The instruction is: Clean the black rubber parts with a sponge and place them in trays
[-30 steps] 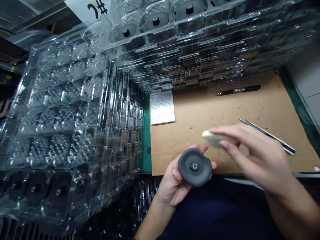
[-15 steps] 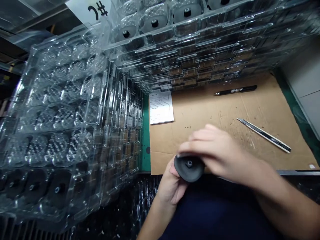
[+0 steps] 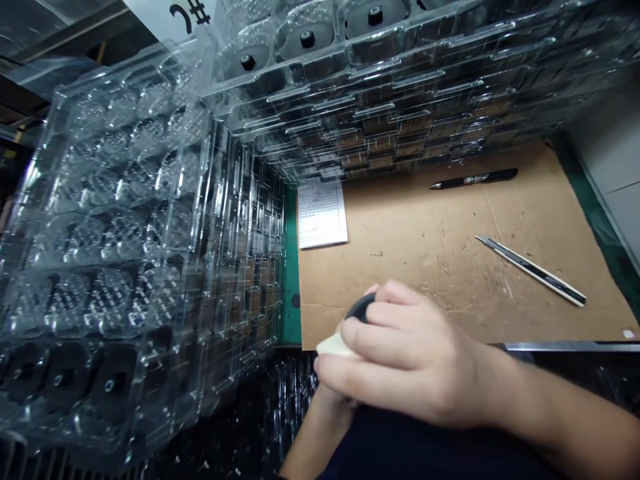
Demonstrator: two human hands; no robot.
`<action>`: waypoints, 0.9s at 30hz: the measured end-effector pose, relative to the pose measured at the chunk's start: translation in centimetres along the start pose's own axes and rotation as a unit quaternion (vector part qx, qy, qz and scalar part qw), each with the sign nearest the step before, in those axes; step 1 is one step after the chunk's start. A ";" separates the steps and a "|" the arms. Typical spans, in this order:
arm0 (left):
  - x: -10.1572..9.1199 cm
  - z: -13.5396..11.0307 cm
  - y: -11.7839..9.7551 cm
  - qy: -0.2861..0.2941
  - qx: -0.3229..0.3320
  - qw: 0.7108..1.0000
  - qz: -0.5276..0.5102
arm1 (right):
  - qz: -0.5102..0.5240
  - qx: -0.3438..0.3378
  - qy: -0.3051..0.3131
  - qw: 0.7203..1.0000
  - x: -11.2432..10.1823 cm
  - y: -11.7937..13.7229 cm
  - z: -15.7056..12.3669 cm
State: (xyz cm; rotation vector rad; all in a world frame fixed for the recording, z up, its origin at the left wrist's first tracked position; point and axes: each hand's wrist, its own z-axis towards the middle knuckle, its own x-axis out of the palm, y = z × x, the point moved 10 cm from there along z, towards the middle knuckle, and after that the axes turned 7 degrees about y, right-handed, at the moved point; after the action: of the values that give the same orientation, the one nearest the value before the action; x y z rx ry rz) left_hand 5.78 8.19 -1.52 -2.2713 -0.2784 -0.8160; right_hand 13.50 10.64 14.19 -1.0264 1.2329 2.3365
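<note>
Cream oval pad (image 3: 334,345) gripped in the curled fingers of the right hand (image 3: 415,353), pressed against a round black rubber disc (image 3: 363,308) at that hand's 10 o'clock, the disc cupped in the mostly hidden left hand (image 3: 327,400) just beneath.

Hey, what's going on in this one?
A person's right hand presses a pale block against a black disc, with the left hand mostly hidden beneath. Clear plastic trays are stacked alongside; a utility knife, pen and paper slip lie on cardboard.
</note>
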 end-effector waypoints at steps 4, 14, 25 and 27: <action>1.1 0.1 -0.6 0.064 0.005 0.998 -0.021 | -0.014 0.119 -0.014 0.993 -0.4 -5.0 -1.5; 1.4 0.7 -0.8 0.092 0.004 0.994 -0.066 | 0.098 0.372 0.014 0.923 6.1 -11.6 -10.1; 2.0 0.9 -2.3 0.067 0.058 0.996 -0.020 | 0.126 0.159 -0.008 0.979 1.6 -1.4 -1.2; 2.1 0.8 -2.4 0.054 0.058 0.997 -0.005 | 0.106 0.157 -0.028 0.982 1.1 -1.8 -0.9</action>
State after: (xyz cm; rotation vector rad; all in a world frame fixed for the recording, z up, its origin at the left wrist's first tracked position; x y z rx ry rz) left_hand 6.83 10.41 0.63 -2.1116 -0.2816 -0.9007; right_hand 14.16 10.87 12.03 -0.7507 1.6913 2.2016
